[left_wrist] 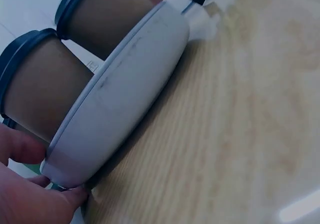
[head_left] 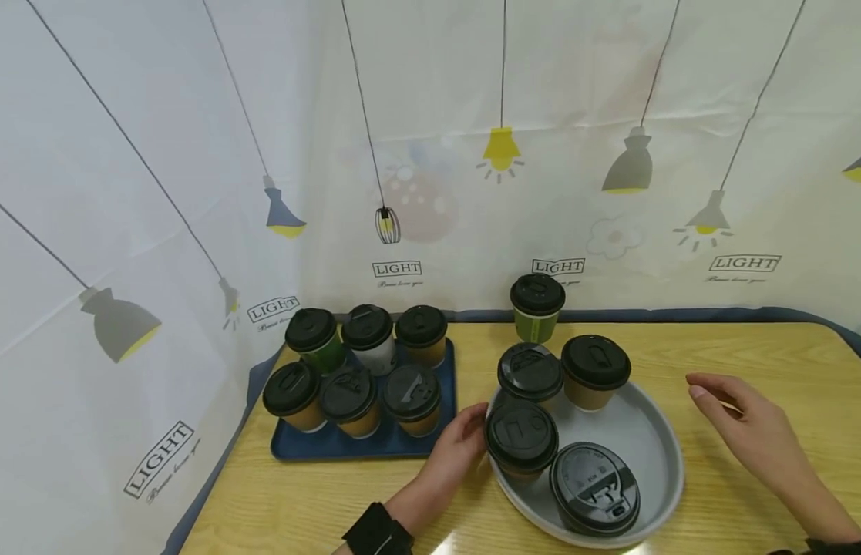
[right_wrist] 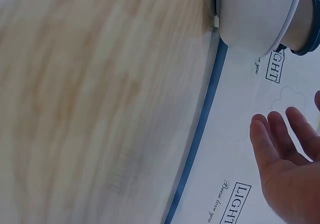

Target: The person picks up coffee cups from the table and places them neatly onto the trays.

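Observation:
A round pale grey tray bears several lidded paper coffee cups, among them a large one lying nearest the front. My left hand grips the tray's left rim, beside a black-lidded cup. In the left wrist view, the thumb is at the rim and other fingers reach the tray's lower edge. Brown cup walls rise just inside that edge. My right hand hovers to the right of the tray, apart from it, fingers loosely extended and holding nothing.
A dark blue rectangular tray on the left carries several lidded cups in two rows. One green cup stands behind the round tray, near the wooden table's far edge. A lamp-printed cloth hangs behind.

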A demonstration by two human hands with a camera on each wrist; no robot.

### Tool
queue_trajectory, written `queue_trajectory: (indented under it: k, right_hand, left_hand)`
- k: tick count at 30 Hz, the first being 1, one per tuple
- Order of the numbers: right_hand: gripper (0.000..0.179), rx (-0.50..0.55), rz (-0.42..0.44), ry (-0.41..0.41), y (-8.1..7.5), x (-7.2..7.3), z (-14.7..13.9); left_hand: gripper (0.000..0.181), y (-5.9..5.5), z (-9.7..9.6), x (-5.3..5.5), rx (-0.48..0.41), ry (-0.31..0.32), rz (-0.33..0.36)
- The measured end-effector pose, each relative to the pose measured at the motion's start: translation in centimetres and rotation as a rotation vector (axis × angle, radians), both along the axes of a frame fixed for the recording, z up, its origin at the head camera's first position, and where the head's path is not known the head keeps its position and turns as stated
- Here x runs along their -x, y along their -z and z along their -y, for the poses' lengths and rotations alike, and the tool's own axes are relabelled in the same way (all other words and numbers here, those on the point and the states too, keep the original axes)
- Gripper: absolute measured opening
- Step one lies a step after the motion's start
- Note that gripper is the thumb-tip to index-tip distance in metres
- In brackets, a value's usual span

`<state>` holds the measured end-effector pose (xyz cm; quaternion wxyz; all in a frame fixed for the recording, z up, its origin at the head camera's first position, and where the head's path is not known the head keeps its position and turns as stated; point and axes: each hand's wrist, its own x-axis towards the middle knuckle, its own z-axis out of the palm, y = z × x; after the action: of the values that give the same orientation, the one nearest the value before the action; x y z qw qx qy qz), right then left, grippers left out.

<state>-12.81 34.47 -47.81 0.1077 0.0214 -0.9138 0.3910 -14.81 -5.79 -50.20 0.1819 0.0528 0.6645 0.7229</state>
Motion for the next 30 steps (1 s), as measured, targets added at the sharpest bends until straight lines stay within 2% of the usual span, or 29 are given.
queue_trajectory:
  k: [2,4,10,13,16,19,21,25,30]
  right_hand:
    - [0.045,-0.004,0.005,-0.004,-0.1,0.1,0.0]
    - [0.044,-0.007,0.004,-0.006,-0.1,0.2,0.1]
    - [0.044,-0.016,0.019,-0.036,0.0,0.4,0.6]
    - [0.043,-0.029,0.021,-0.041,0.0,0.5,0.7]
    - [0.042,-0.050,0.028,-0.043,-0.1,0.5,0.6]
    - [0.042,-0.062,0.053,-0.060,-0.3,0.5,0.4]
    - [0.042,-0.075,0.068,-0.065,-0.5,0.5,0.4]
    - [0.042,-0.103,0.081,-0.070,-0.5,0.6,0.5]
    - [0.042,-0.096,0.097,-0.091,-0.3,0.6,0.7]
  left_hand:
    - [0.052,-0.3,0.1,-0.5,0.022,-0.020,0.009]
    - [0.051,-0.5,0.0,-0.4,0.035,-0.037,0.002]
    - [0.050,0.2,-0.6,1.2,0.049,0.002,-0.066]
    - [0.051,0.5,-0.5,1.5,0.052,0.019,-0.088]
    - [0.053,0.2,-0.2,0.5,0.053,0.011,-0.062]
    - [0.052,-0.2,0.0,-0.7,0.056,-0.028,-0.001]
    - [0.048,-0.6,-0.1,-1.1,0.045,-0.060,0.036]
    - [0.043,-0.6,-0.4,-0.5,0.053,-0.087,0.011]
    - [0.046,0.2,-0.6,0.5,0.042,-0.053,-0.054]
